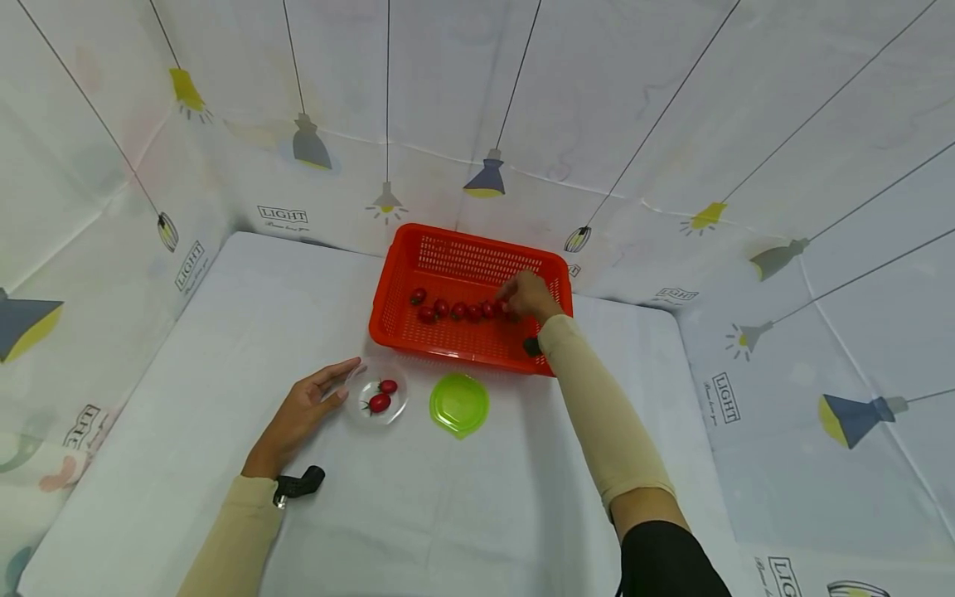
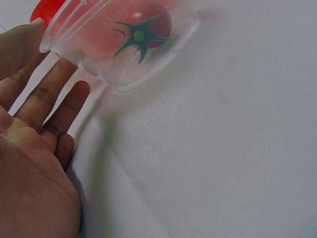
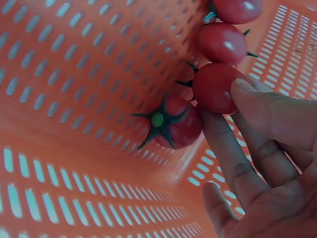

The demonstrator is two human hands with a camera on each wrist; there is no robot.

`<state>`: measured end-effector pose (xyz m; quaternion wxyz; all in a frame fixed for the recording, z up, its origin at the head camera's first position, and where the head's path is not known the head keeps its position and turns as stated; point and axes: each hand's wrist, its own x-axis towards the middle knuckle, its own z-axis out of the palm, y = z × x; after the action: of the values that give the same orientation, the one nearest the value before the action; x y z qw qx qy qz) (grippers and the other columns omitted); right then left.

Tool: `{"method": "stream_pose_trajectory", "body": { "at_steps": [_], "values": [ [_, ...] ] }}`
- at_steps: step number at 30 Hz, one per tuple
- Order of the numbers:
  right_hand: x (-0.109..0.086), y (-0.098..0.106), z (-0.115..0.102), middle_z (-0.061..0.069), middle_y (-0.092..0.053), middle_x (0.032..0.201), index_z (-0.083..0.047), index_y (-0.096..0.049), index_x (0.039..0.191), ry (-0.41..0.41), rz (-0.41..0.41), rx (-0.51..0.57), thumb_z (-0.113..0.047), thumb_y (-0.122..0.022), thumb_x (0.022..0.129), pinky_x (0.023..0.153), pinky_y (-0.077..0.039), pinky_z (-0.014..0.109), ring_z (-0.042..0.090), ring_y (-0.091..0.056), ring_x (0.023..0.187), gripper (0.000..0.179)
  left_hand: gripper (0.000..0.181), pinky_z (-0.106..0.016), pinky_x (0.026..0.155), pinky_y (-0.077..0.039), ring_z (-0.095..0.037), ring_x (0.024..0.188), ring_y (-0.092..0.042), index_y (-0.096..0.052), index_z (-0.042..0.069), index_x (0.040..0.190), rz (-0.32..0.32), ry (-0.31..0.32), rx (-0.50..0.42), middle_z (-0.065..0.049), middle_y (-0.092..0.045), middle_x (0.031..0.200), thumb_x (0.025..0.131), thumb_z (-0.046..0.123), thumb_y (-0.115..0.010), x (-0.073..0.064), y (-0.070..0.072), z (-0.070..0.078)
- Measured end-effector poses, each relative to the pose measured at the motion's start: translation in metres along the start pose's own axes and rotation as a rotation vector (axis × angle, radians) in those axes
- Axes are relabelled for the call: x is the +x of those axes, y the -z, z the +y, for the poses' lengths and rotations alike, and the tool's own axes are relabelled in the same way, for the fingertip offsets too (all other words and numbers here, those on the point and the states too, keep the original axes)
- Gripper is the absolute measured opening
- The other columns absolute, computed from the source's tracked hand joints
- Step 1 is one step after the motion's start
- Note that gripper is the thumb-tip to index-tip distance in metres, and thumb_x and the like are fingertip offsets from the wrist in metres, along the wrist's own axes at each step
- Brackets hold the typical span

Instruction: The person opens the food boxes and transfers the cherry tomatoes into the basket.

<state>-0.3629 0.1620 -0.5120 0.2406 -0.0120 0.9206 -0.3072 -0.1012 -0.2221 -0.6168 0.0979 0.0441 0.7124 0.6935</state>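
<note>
Inside the red basket [image 1: 462,354], my right hand [image 1: 528,295] pinches a cherry tomato [image 3: 218,88] between thumb and fingers. Another tomato with a green star-shaped calyx [image 3: 176,121] lies against that one in the right wrist view. Several more tomatoes [image 1: 458,311] sit in a rough row along the basket floor. On the table, my left hand [image 1: 306,410] holds a clear plastic bowl [image 1: 399,404] at its left side, thumb and forefinger at the rim. Two tomatoes [image 1: 380,403] rest in the bowl, and the left wrist view shows one through its wall.
A light green lid [image 1: 458,405] lies on the white table [image 1: 418,514], right of the bowl and in front of the basket. Behind the table hang walls of white sheet [image 1: 440,99] printed with lamps.
</note>
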Motion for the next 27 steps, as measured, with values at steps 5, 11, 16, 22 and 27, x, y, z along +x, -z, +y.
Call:
{"method": "stream_pose_trajectory", "body": {
  "at_steps": [5,11,16,22,27],
  "values": [
    [0.004,-0.004,0.005,0.014,-0.070,0.126,-0.011,-0.077,0.124,-0.001,-0.008,0.007,0.000,-0.071,0.098,0.104,-0.060,0.046,0.032,-0.064,0.109,0.028,0.051,-0.006,0.115,-0.035,-0.007,0.155,-0.038,-0.052,0.027,0.157,0.008,0.006,-0.004,0.003,-0.051,0.164,0.109,0.015,-0.062,0.000,-0.001,0.001],
    [0.006,-0.005,0.005,0.013,-0.070,0.130,-0.011,-0.074,0.131,-0.003,-0.004,0.005,-0.006,-0.073,0.099,0.106,-0.059,0.048,0.032,-0.064,0.111,0.032,0.051,-0.005,0.115,-0.034,-0.014,0.157,-0.037,-0.051,0.023,0.159,0.003,-0.004,0.005,-0.001,-0.050,0.165,0.109,0.016,-0.061,0.000,0.000,0.000],
    [0.002,-0.003,0.001,0.012,-0.070,0.131,-0.011,-0.071,0.136,0.005,0.032,0.004,-0.007,-0.071,0.100,0.101,-0.062,0.048,0.032,-0.067,0.108,0.036,0.051,-0.005,0.114,-0.033,-0.017,0.158,-0.036,-0.051,0.023,0.159,0.003,-0.009,0.023,-0.001,-0.050,0.165,0.109,0.016,-0.061,0.001,-0.001,0.001],
    [-0.007,0.003,-0.002,0.013,-0.068,0.137,-0.009,-0.070,0.138,0.050,0.096,-0.029,-0.008,-0.065,0.103,0.107,-0.058,0.049,0.032,-0.064,0.118,0.035,0.051,-0.005,0.114,-0.034,-0.013,0.157,-0.037,-0.051,0.021,0.159,0.001,-0.018,-0.001,-0.003,-0.049,0.165,0.109,0.015,-0.061,0.001,-0.001,0.001],
    [-0.017,0.012,-0.008,0.011,-0.069,0.138,-0.008,-0.072,0.136,0.154,0.195,-0.055,-0.010,-0.064,0.105,0.112,-0.055,0.051,0.031,-0.063,0.126,0.032,0.051,-0.005,0.113,-0.034,-0.012,0.156,-0.038,-0.051,0.021,0.159,0.003,-0.015,0.014,-0.002,-0.048,0.166,0.109,0.017,-0.062,0.001,0.000,0.000]
  ]
}}
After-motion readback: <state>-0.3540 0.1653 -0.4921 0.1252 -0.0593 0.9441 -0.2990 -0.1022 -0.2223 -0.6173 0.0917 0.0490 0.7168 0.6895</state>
